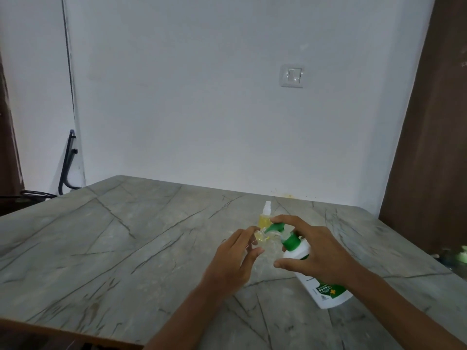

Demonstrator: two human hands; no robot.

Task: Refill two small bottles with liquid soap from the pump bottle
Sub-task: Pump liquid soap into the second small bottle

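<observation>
Surface (126, 236) of grey stone with dark veins fills the lower half of the head view, running back to a white wall. Near its middle-right the right hand (316, 251) grips the pump bottle (326, 293), a white container with a green label. The thumb curls across the bottle's shoulder and the forefinger lies over the top of the green pump head (276, 226). The bottle is tilted, with its base down on the surface towards the person and its spout leaning away to the left. Just left of the spout, the left hand (237, 256) holds a small clear bottle (262, 238) between curled fingertips and thumb, its mouth right at the spout. A little yellow liquid shows inside, though the bottle's outline is blurred and hard to trace. Just behind both hands a second small bottle (265, 215) stands upright on the surface, apart from them, with a white spray cap and yellow liquid in it. A white wall switch (291, 75) sits on the wall above. A brown panel (429, 147) runs down the right edge, and a black metal frame (67, 168) leans in the far left corner.
</observation>
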